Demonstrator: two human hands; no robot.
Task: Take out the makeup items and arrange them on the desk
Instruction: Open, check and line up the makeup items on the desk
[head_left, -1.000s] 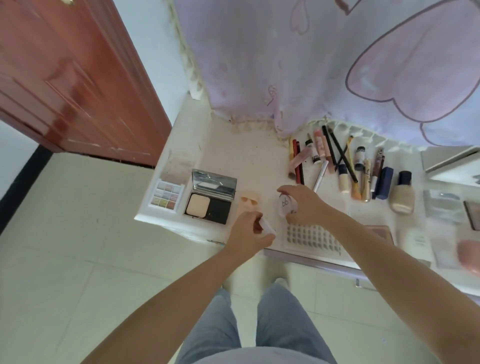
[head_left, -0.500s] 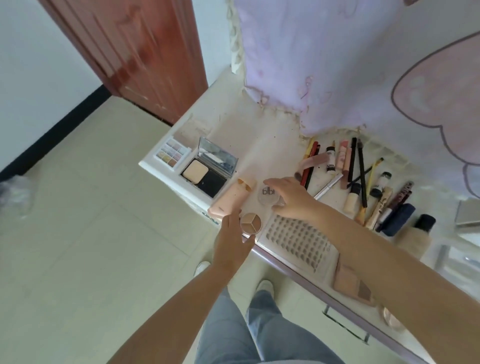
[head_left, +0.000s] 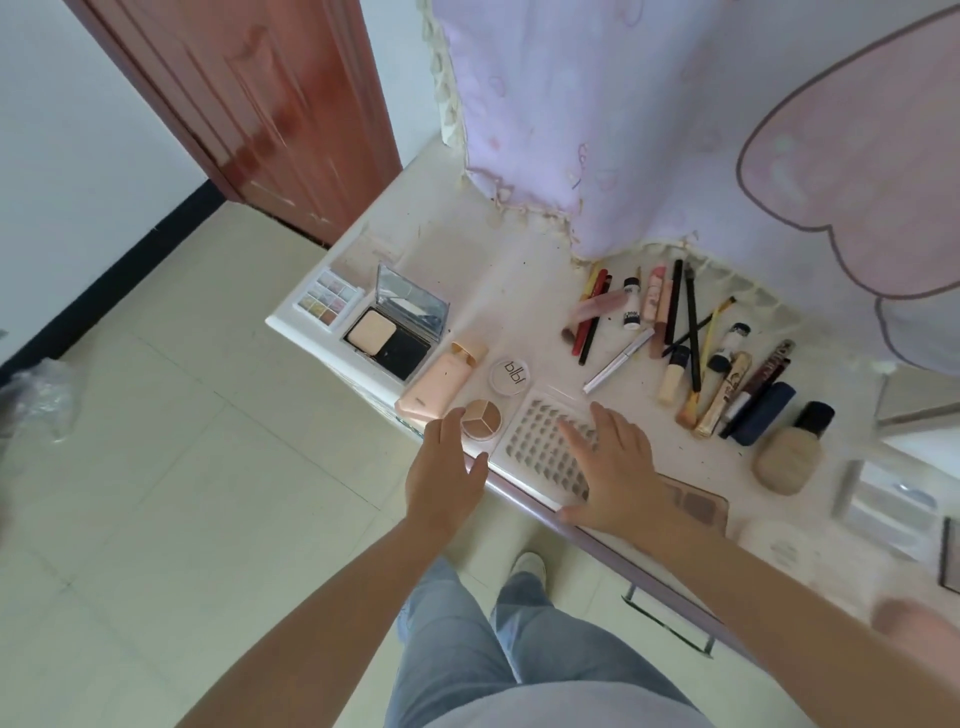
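Both bare forearms reach forward from the bottom of the view, wrists straight. The left hand (head_left: 445, 467) is palm-down with its fingers straight and close together and the thumb spread to the right, holding nothing. The right hand (head_left: 613, 470) lies flat and palm-down too, fingers spread, thumb pointing left, and it grips nothing

Lash tray (head_left: 540, 441) partly under right hand (head_left: 615, 475), brown palette (head_left: 696, 504) half hidden — right-edge items blurred

Makeup items (head_left: 675, 343) spread across desk (head_left: 519, 291)
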